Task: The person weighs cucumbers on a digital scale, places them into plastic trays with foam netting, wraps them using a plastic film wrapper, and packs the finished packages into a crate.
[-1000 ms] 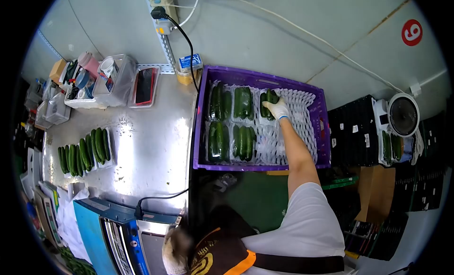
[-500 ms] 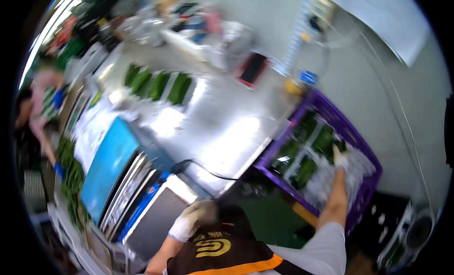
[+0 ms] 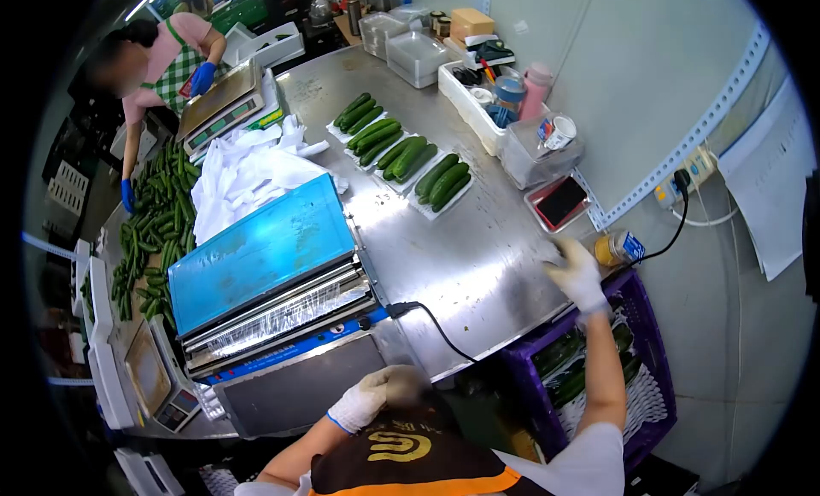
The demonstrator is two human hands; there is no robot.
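Observation:
My right hand [image 3: 576, 272], in a white glove, is over the right end of the steel table [image 3: 461, 278], fingers apart and nothing in them. Below it, the purple crate [image 3: 658, 351] holds wrapped cucumbers [image 3: 568, 381] on white foam netting. My left hand [image 3: 367, 398], also gloved, is near my apron beside the wrapping machine [image 3: 260, 257]; its fingertips are blurred, and whether it holds anything is unclear. Several white trays of cucumbers [image 3: 444, 182] stand in a row on the table.
At the upper left a person [image 3: 166, 65] in blue gloves is beside a scale [image 3: 224, 103] and a pile of loose cucumbers [image 3: 158, 223]. White cloths [image 3: 248, 180] lie behind the machine. A phone [image 3: 561, 201], a jar [image 3: 608, 248] and a black cord [image 3: 670, 240] are at the right.
My right hand has left the cucumbers in the crate, opened and moved over the table. The view has turned left, bringing the machine, loose cucumbers and other person into sight.

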